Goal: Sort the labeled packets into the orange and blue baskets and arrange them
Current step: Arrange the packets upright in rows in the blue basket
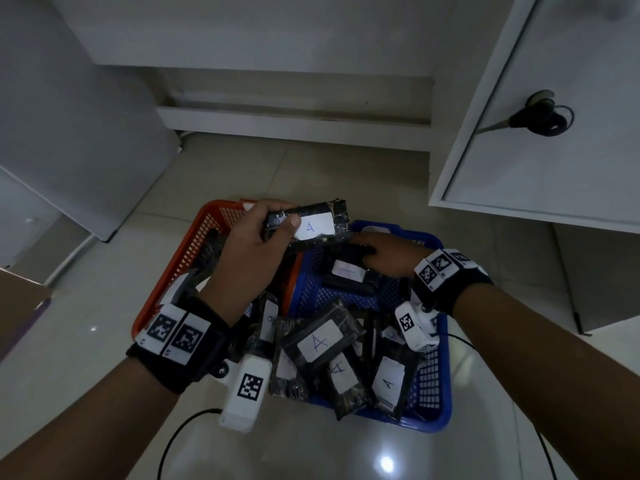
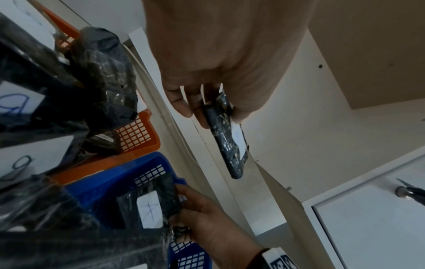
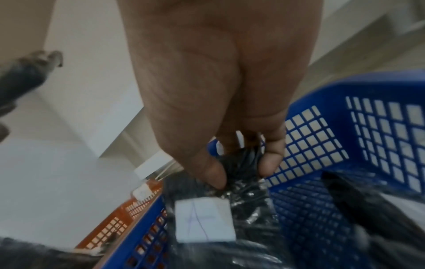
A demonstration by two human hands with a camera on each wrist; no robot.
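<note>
An orange basket [image 1: 180, 261] and a blue basket [image 1: 434, 386] stand side by side on the floor, both holding black wrapped packets with white labels. My left hand [image 1: 258, 233] holds one black packet marked A [image 1: 311, 225] above the baskets' far ends, thumb on its label; the same packet [image 2: 226, 138] shows in the left wrist view. My right hand [image 1: 384, 252] reaches into the far part of the blue basket and pinches another A packet [image 3: 220, 209] between thumb and fingers. Several A packets [image 1: 320, 341] lie piled at the blue basket's near end.
A white cabinet door [image 1: 554, 116] with a dark handle [image 1: 540, 116] hangs open at the right. A white shelf unit [image 1: 294, 123] stands behind the baskets. A brown cardboard piece [image 1: 20, 306] lies at the left. Glossy floor tiles [image 1: 311, 455] spread in front.
</note>
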